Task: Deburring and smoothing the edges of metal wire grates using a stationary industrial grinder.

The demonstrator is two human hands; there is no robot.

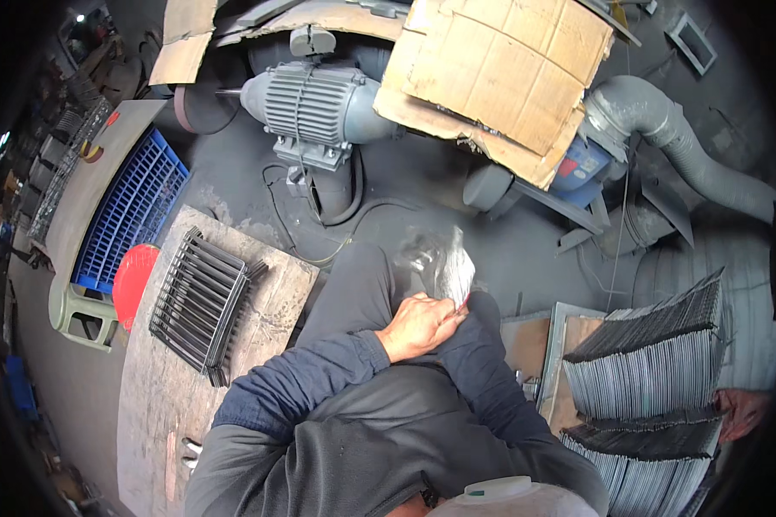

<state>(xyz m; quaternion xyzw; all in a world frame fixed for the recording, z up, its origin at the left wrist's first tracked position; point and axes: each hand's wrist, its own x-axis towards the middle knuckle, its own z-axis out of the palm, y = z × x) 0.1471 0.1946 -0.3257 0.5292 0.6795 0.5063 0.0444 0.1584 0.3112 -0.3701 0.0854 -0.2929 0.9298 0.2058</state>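
Note:
My left hand (421, 327) is closed in front of my lap, its fingers curled together around the lower end of a grey-white, crumpled work glove (455, 274). A bit of red shows at the glove's edge, beside my fingers. My right forearm (481, 366) reaches up to the same spot from the right. The right hand itself is hidden behind the left hand and the glove, so I cannot see its fingers. Left of the glove is a shiny grey, blurred patch that I cannot make out.
On the left, a worn wooden board (272, 323) carries black metal frames (200, 297); beyond are a red round seat (135, 284) and a blue crate (129, 207). A grey motor (310, 103) and cardboard (500, 69) stand ahead. Stacked metal frames (647, 370) are right, near another person's hand (741, 414).

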